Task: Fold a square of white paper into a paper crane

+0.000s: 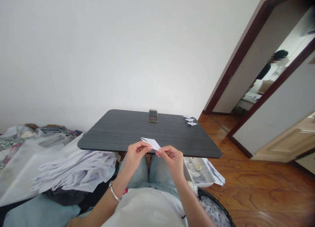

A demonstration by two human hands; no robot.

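A folded piece of white paper, diamond-like with a slit at its upper left tip, is held just above the near edge of the dark table. My left hand pinches its lower left side between thumb and fingers. At its lower right tip, my right hand closes thumb and fingertips on the paper. Several small folded paper cranes stand in a row at the table's far right corner.
A phone leans upright at the table's back. White cloth or paper is heaped at left. A box and a bag of paper bits sit at right. A person is beyond the doorway.
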